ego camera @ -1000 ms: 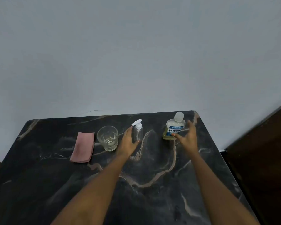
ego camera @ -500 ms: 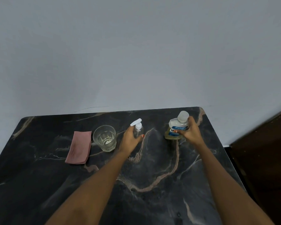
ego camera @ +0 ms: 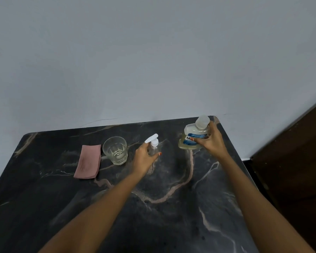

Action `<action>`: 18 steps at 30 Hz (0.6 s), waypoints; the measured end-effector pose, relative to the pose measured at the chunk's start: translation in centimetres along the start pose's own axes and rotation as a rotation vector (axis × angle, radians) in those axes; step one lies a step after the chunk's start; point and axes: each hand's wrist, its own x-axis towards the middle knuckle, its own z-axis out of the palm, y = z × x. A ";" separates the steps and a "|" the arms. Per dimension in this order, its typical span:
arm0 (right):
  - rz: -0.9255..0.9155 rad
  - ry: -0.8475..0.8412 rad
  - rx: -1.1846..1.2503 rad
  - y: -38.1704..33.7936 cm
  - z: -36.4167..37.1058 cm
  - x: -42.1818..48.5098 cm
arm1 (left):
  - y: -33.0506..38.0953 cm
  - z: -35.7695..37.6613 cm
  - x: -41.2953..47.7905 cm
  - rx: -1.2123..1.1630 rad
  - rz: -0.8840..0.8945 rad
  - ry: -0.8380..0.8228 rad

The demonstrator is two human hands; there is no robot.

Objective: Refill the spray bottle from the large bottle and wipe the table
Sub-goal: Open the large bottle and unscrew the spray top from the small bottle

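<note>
Inspector: Where does the spray bottle [ego camera: 154, 147] stand?

Recorder: On the dark marbled counter [ego camera: 44, 207], towards the far edge. The left hand [ego camera: 144, 158] grasps it, fingers wrapped round the clear body from the near left side, thumb across the front.

Inspector: And the large bottle [ego camera: 191, 136]?

Recorder: To the right of it, near the far right corner. The right hand [ego camera: 211, 143] grasps it from the right side, fingers curled over the blue label. The two bottles are apart, with bare counter between them.

Inspector: Orientation?

Recorder: The spray bottle is upright, long axis vertical, its white nozzle pointing left and slightly away, towards the glass [ego camera: 115, 150]. The large bottle leans, its clear cap up and towards the far right, its base down and to the left. Whether its base rests on the counter, I cannot tell.

Inspector: Other items?

Recorder: The glass stands just left of the left hand. A folded pink cloth [ego camera: 88, 161] lies flat just beside the glass, on its left
</note>
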 end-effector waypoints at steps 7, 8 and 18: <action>0.011 0.037 0.025 0.1 -1.5 -6.1 | 0.4 -0.9 -5.4 -0.002 0.066 0.016; 0.006 0.036 0.029 0.3 -1.6 -7.0 | 0.3 -0.9 -6.1 0.003 0.068 0.009; 0.047 0.005 0.053 2.8 -2.8 -16.8 | -1.4 0.9 -15.6 -0.013 0.060 -0.069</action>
